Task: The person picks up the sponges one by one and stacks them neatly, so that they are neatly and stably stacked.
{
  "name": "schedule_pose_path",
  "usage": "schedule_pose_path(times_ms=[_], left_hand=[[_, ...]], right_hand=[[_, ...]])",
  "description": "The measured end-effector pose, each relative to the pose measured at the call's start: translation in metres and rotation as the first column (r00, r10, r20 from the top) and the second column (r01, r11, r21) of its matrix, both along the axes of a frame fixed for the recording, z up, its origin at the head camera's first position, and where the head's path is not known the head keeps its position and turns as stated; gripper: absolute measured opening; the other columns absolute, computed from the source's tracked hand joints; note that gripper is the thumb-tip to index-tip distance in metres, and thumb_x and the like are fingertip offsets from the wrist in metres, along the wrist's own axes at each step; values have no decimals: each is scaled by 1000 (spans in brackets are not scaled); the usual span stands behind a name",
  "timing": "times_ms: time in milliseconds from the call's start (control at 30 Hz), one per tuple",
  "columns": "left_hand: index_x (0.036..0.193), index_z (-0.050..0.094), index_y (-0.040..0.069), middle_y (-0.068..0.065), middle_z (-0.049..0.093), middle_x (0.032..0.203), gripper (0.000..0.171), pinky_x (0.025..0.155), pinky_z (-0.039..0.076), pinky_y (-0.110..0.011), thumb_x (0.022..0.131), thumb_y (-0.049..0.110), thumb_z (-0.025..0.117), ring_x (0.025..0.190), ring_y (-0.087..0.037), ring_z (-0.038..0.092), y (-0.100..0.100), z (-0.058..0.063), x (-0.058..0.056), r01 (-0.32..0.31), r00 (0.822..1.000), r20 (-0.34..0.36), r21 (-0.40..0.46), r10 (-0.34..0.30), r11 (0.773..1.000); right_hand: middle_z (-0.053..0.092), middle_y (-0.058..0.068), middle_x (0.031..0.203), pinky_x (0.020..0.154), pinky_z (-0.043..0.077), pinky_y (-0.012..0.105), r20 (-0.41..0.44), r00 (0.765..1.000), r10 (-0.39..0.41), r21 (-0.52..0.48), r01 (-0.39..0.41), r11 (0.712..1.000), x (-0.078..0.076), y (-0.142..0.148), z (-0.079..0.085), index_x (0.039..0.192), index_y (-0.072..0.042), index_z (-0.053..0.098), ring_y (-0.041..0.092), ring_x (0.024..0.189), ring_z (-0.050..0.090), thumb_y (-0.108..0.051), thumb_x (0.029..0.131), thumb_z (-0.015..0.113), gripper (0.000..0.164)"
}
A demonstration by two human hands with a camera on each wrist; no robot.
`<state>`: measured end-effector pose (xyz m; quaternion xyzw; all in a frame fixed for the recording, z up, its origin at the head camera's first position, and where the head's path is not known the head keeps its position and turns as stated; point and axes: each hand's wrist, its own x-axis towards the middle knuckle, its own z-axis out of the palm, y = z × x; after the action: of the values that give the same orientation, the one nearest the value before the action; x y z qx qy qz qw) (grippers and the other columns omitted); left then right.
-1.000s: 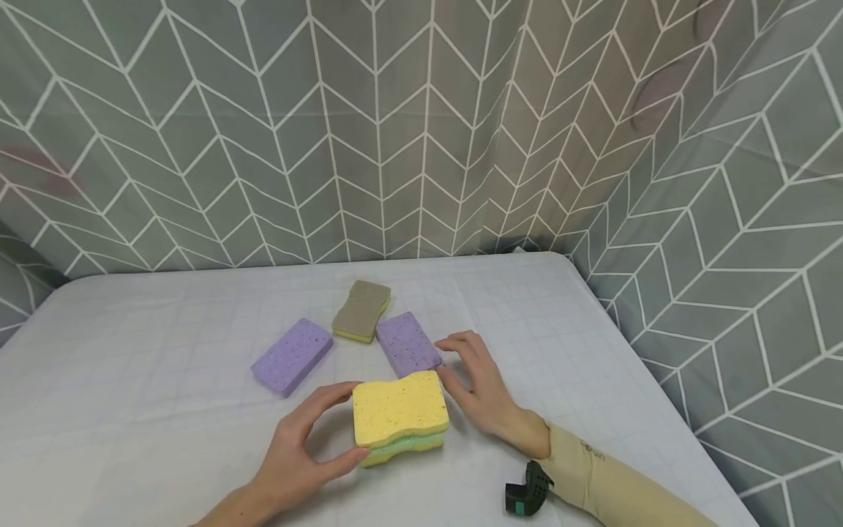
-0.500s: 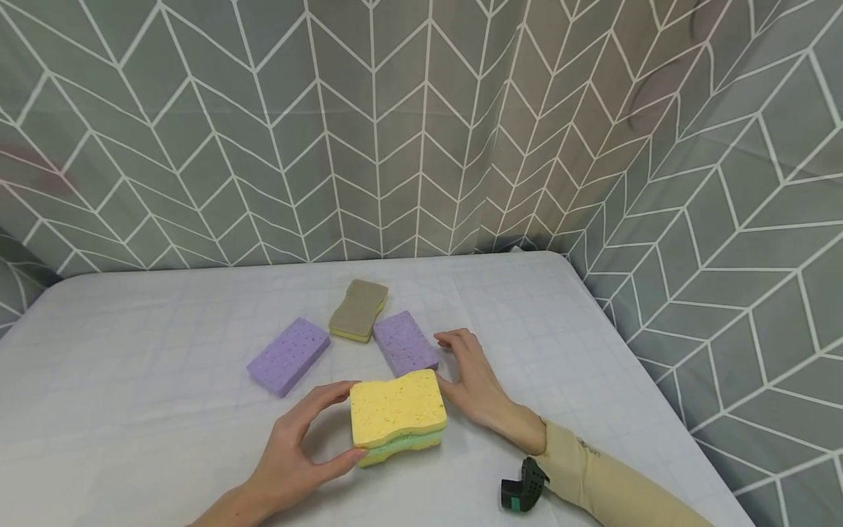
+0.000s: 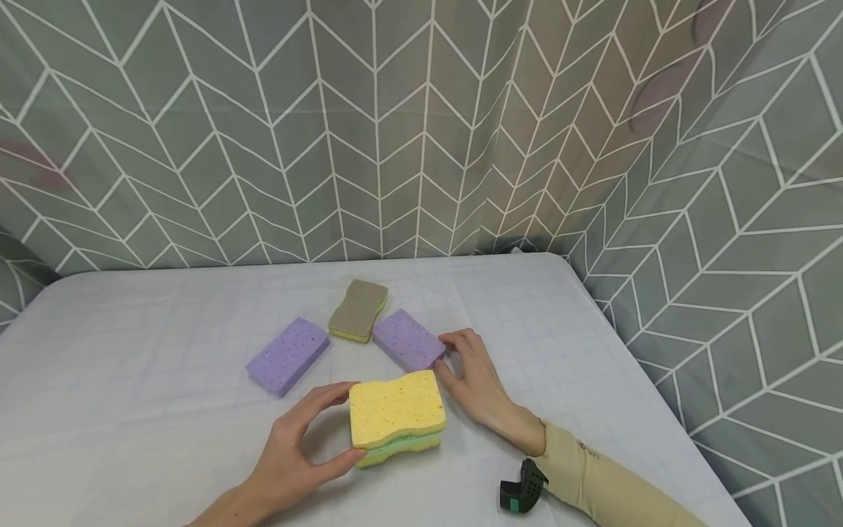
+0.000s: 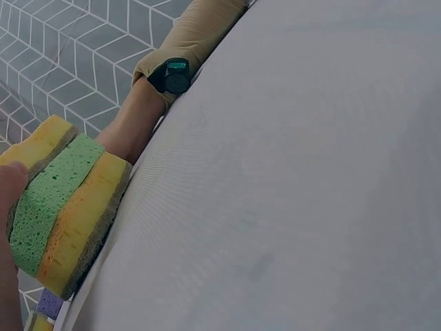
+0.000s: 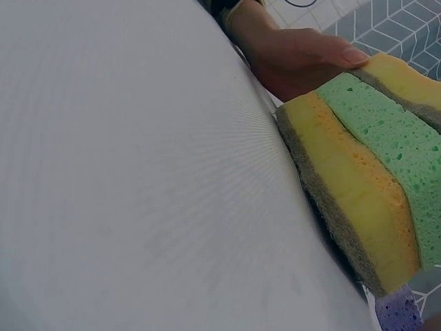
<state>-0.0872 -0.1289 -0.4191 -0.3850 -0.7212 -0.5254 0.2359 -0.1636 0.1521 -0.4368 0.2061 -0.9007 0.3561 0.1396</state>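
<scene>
A stack of sponges stands on the white cloth near the front of the table. In the right wrist view a green sponge lies between yellow ones with grey scouring sides. My left hand holds the stack from its left, thumb at the front and fingers at the back corner. Behind the stack lies a purple sponge, whose right end sits between the thumb and fingers of my right hand. The stack partly hides that hand's thumb in the head view.
A second purple sponge lies flat to the left. At the back, a yellow sponge rests with its grey scouring side up. A patterned curtain hangs beyond the table. The right wrist wears a black device.
The purple sponge at my right hand has turned, its near end swinging to the right between thumb and fingers. The left hand and the stack have stayed nearly still.
</scene>
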Motion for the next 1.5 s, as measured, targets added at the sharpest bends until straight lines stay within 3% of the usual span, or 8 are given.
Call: schedule_pose_path(times_ms=[133, 267, 633, 900, 1100, 1500], left_hand=[[130, 54, -11, -20, 63, 125, 72, 102, 48, -19, 71, 8, 90, 115, -17, 60, 1, -1, 1, -4, 1000, 12, -3, 4, 1000], [130, 54, -12, -20, 63, 124, 71, 103, 47, -20, 72, 9, 89, 115, -18, 61, 2, -3, 1, 3, 1000, 3, 9, -3, 1000], [130, 54, -12, -21, 63, 125, 71, 104, 47, -19, 72, 10, 89, 116, -18, 61, -2, -5, -2, 6, 1000, -5, 8, -6, 1000], [129, 54, -13, -21, 62, 125, 71, 103, 47, -20, 72, 9, 89, 116, -18, 61, 0, -3, -1, 20, 1000, -11, 13, -20, 1000], [130, 54, -13, -21, 62, 126, 72, 104, 47, -20, 72, 8, 89, 117, -18, 60, -1, -2, -2, 20, 1000, -3, 8, -20, 1000], [133, 54, -10, -19, 62, 127, 75, 104, 47, -20, 71, 11, 90, 118, -17, 60, -6, -19, -8, 3, 1000, 24, -8, -3, 1000]], right_hand=[[54, 9, 119, 99, 49, 44, 40, 999, -28, -17, 29, 999, 1, 0, 1, 127, -2, 59, 26, 114, 54, -13, 91, 69, 39], [51, 8, 124, 106, 44, 47, 102, 994, -31, -3, 32, 999, 2, -1, 4, 132, -3, 56, 27, 121, 49, -21, 85, 77, 55], [51, 11, 124, 106, 44, 47, 91, 994, -62, 54, 57, 997, 0, -6, 4, 134, 1, 55, 28, 120, 47, -34, 78, 84, 71], [52, 11, 121, 100, 46, 47, 40, 996, -84, 85, 81, 993, 0, -6, 3, 130, 1, 57, 28, 116, 47, -35, 76, 86, 71], [53, 10, 120, 99, 46, 46, 58, 994, -95, 72, 91, 993, -2, -5, 3, 131, 0, 56, 28, 115, 47, -34, 76, 85, 71], [55, 10, 123, 102, 46, 46, 111, 985, -129, 35, 126, 991, -3, -4, 5, 132, -2, 55, 28, 117, 48, -31, 75, 87, 72]])
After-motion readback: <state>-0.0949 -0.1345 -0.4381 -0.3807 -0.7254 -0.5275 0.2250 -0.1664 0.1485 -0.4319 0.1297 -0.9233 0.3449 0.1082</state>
